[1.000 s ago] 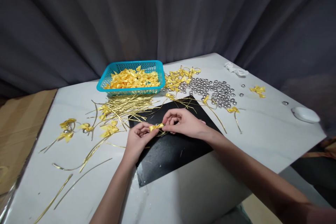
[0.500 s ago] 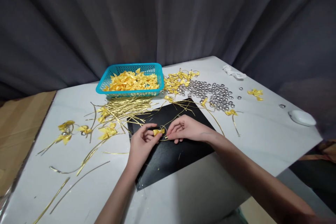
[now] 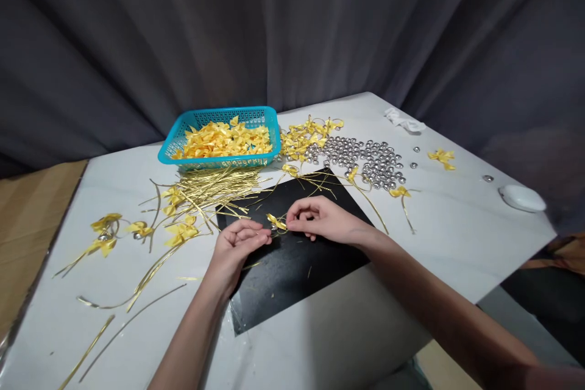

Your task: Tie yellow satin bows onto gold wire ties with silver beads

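Observation:
Over the black board [image 3: 292,274], a small yellow ribbon bow [image 3: 276,221] hangs between my hands on a looped gold cord. Beneath the bow shows a silver bead [image 3: 274,228]. The closed fingertips of my right hand [image 3: 317,218] pinch the cord at the bow's right end. Just left of the bow is my left hand [image 3: 241,245], thumb and forefinger pressed together. What sits in that pinch is too small to make out.
Behind stands a blue basket [image 3: 219,163] full of yellow bows. Gold cords [image 3: 219,186] lie before it. Silver beads [image 3: 377,161] and finished-looking bow pieces [image 3: 306,137] spread to its right. More bow pieces [image 3: 183,230] lie left. A white oval object [image 3: 521,198] rests far right.
My left hand has let go of the bow and moved slightly left. The bow now hangs at my right fingertips, its bead showing. The view has shifted a little.

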### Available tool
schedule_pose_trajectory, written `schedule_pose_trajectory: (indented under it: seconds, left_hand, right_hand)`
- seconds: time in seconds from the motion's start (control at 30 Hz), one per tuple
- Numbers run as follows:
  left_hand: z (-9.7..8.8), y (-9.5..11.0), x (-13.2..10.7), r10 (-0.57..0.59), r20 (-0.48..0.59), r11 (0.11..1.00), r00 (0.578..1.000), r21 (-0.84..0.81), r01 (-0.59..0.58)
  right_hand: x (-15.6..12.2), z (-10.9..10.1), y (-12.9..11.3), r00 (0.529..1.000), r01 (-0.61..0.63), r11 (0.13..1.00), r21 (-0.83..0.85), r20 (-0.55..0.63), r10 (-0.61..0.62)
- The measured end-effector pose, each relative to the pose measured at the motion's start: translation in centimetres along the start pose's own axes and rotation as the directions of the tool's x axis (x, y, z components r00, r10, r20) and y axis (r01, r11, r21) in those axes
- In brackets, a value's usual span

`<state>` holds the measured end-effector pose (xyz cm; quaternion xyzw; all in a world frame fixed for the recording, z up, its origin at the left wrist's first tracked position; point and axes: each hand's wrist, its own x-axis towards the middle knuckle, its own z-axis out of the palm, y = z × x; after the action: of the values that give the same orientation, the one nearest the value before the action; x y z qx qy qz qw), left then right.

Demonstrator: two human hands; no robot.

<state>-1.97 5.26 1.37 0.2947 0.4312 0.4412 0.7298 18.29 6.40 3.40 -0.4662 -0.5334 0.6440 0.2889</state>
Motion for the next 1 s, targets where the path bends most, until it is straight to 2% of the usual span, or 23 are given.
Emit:
schedule_pose_trajectory:
  seconds: [0.2, 0.4, 0.5, 0.63, 0.87, 1.0]
  left_hand:
    - [0.2, -0.4, 0.2, 0.034, -0.081, 0.987, 0.996, -0.154, -0.047]
    - [0.3, -0.2, 0.2, 0.025, -0.093, 0.986, 0.995, -0.162, -0.040]
    - [0.5, -0.3, 0.1, 0.005, -0.053, 0.995, 0.999, -0.101, -0.010]
    - [0.7, -0.4, 0.0, -0.024, 0.027, 0.999, 0.999, 0.050, 0.023]
    - [1.6, -0.4, -0.4, -0.025, 0.115, 0.934, 0.993, 0.357, -0.017]
    - [1.8, -0.5, -0.4, -0.009, 0.128, 0.901, 0.992, 0.430, -0.048]
  right_hand:
    - [0.0, 1.2, 0.2, 0.999, 0.028, 0.981, 0.193, -0.021, -0.024]
    - [0.2, 1.5, 0.5, 0.998, 0.038, 0.954, 0.297, -0.064, -0.020]
    - [0.4, 1.2, 0.5, 0.994, 0.062, 0.947, 0.316, -0.107, -0.029]
    - [0.3, 0.9, 0.3, 0.994, 0.062, 0.952, 0.301, -0.100, -0.033]
    - [-0.1, 0.5, -0.1, 1.000, -0.008, 0.982, 0.189, -0.008, 0.010]
    - [0.1, 0.5, 0.0, 0.999, -0.043, 0.994, 0.100, -0.005, 0.044]
